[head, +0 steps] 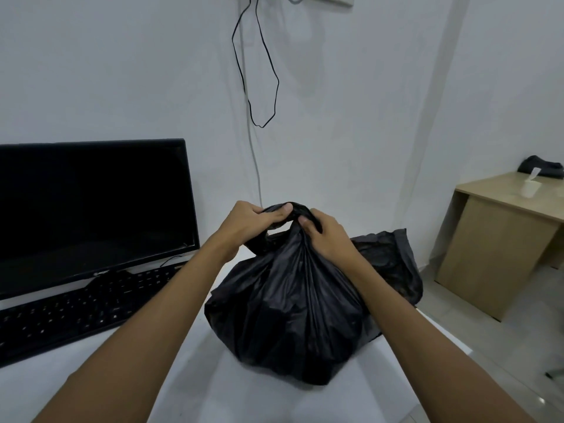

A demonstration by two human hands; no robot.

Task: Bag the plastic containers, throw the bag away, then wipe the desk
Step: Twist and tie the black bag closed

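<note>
Both hands, left hand [247, 222] and right hand [325, 236], are clenched around the gathered neck of the black bag [293, 312] resting on the white desk [189, 392]; thin plastic could be torn if pulled hard.

Counts: two hands, two black bags, two desks.

One left hand [250, 222] and one right hand [326, 236]; one filled black bag [290, 315] and one second black bag [387, 261] behind it; one white desk [238, 392], one wooden desk [500, 215]; one monitor [91, 209], one keyboard [76, 309], one hanging cable [256, 71].
</note>
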